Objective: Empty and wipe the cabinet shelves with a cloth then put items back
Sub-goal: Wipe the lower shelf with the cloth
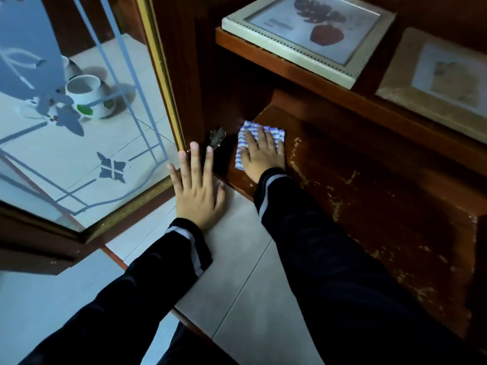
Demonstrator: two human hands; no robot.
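Wiping the bottom shelf (369,196): right hand (263,156) lies flat, fingers straight and together, pressing the cloth (277,134) down at the shelf's left front corner, close to the side wall. Left hand (197,191) is flat on the floor (237,285) just off the shelf's front edge, fingers spread, holding nothing. Looks like a brace.

To do it well:
- Keep the palm on the cloth so it doesn't bunch up.
- Use overlapping passes from the left corner to the right edge, working back to front.
- Go light over the flaked varnish near the front edge, since chips could snag.
- The dark back corner is easy to miss.

Counts:
- 1 cloth.
- 2 frames on the upper shelf (263,57), white frame (308,35) and brown frame (442,83). That shelf is not yet emptied.
- Cups on the floor behind the glass door (147,143): 1 clear cup (88,100), probably 2 more, partly masked by the frosted pattern.
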